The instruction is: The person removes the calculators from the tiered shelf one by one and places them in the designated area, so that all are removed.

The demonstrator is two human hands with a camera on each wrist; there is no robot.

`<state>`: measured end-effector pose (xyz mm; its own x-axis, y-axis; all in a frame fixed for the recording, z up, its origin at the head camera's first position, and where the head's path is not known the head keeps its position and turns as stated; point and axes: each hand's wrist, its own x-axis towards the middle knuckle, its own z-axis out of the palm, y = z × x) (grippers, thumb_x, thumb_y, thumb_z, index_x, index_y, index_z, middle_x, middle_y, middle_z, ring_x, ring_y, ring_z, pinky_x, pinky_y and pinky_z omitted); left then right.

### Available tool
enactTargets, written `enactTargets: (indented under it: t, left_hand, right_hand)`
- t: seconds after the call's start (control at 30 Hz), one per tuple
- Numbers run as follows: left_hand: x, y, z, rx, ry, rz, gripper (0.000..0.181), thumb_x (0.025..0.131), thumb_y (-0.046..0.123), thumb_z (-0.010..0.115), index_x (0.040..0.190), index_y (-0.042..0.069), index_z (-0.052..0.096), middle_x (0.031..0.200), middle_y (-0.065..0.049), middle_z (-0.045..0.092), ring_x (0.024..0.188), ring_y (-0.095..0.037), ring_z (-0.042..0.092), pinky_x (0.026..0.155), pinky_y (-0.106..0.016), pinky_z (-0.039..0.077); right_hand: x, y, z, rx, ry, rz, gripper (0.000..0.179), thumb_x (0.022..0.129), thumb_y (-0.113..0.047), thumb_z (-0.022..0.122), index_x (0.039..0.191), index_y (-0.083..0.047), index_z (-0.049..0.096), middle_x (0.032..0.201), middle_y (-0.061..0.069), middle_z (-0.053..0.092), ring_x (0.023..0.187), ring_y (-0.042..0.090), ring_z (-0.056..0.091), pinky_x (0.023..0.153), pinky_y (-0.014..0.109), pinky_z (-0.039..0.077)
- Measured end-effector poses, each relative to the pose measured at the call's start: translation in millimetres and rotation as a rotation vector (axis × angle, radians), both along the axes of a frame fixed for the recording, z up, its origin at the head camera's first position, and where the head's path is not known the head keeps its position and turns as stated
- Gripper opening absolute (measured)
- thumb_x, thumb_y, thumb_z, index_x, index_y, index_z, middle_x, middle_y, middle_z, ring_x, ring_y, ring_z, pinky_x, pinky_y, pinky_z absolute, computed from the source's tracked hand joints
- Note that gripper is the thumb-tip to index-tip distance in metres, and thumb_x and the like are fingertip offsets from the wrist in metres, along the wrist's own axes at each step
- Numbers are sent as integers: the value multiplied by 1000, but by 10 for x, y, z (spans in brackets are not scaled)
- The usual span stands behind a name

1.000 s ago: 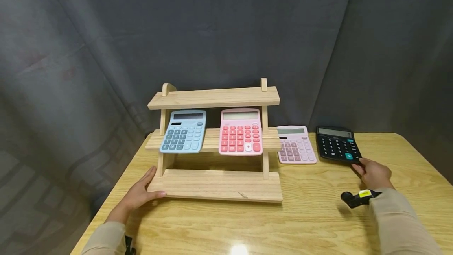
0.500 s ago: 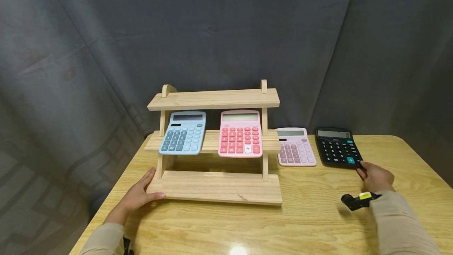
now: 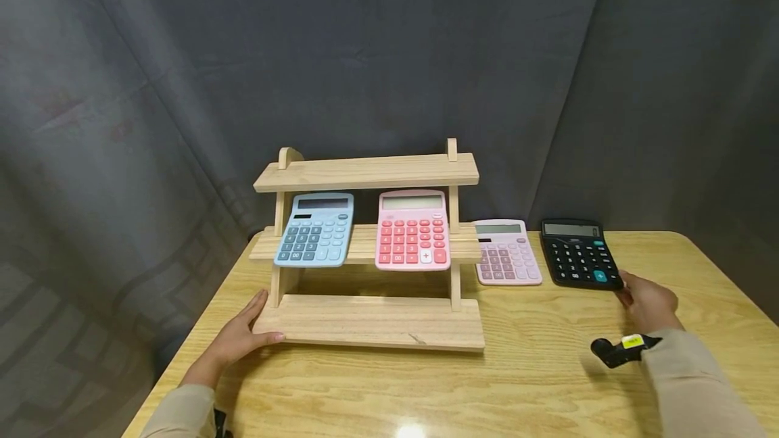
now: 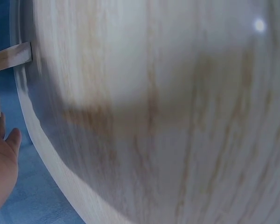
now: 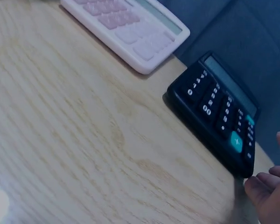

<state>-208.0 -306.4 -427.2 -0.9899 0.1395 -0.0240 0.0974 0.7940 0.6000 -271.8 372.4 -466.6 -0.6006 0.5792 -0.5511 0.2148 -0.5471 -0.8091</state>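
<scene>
A three-tier wooden shelf (image 3: 371, 322) stands on the table. A blue calculator (image 3: 315, 230) and a pink-and-red calculator (image 3: 414, 230) lean on its middle tier. My left hand (image 3: 234, 338) rests at the bottom board's left end, thumb along the front edge and fingers extended up its side. To the right, a pale pink calculator (image 3: 508, 253) lies on the table, partly hidden by the shelf. Beside it sits a black calculator (image 3: 579, 254) with a teal plus key. My right hand (image 3: 650, 299) pinches its near right corner; in the right wrist view the fingertips (image 5: 257, 187) meet that corner.
The wooden table (image 3: 365, 391) has its rounded right rear corner just past the black calculator. A dark grey curtain (image 3: 389, 53) hangs directly behind. A black wrist mount (image 3: 623, 349) juts from the right sleeve over the table.
The black calculator's near right corner has come down and slightly nearer during the first half second, with my right hand at it. My left hand and the shelf look still.
</scene>
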Motion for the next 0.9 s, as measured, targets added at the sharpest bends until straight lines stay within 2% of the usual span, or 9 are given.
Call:
enactTargets:
  t: [0.13,0.23,0.33,0.43,0.57,0.73,0.9]
  left_hand:
    - [-6,2,1,-5,4,-1,99,67,38,71,136,-4,13,139,-24,10,124,-42,11,94,-55,16]
    - [-7,5,5,-13,9,-4,99,67,39,70,136,-4,13,139,-24,11,124,-42,11,94,-55,17]
    - [-4,7,3,-21,7,-7,99,68,39,70,136,-4,13,139,-24,11,124,-42,12,94,-55,17]
    - [0,3,-5,-21,2,-8,99,68,40,70,136,-4,13,139,-24,10,124,-42,12,94,-56,17]
    - [-8,-14,-25,-17,-4,-4,99,68,41,69,137,-3,13,140,-23,10,124,-42,11,94,-56,17]
    - [-13,-20,-26,-11,-12,-7,99,68,41,69,137,-2,12,140,-23,9,124,-42,11,94,-56,16]
    - [7,-9,5,-7,-16,-10,98,69,39,70,136,-3,12,140,-23,9,124,-42,10,94,-56,16]
  right_hand:
    - [106,-84,158,-47,28,30,34,58,-9,78,83,-17,55,83,-11,51,74,1,48,43,19,45]
    - [135,-144,231,-77,86,67,28,57,-13,79,77,-18,60,71,-9,54,69,3,52,55,21,49]
    - [114,-168,213,-118,201,83,28,58,-12,79,79,-17,61,71,-4,58,68,8,57,61,25,50]
    - [72,-156,141,-166,316,132,30,58,-11,79,83,-15,62,75,0,61,70,12,60,66,28,49]
    - [11,-131,50,-238,416,212,31,63,-11,76,92,-14,65,80,5,63,75,18,62,72,32,48]
    - [11,-224,60,-291,475,291,29,70,-8,71,98,-13,64,83,9,63,82,24,61,74,36,46]
    - [95,-470,243,-296,463,365,23,76,-7,64,99,-12,63,89,10,63,90,25,58,80,38,42]
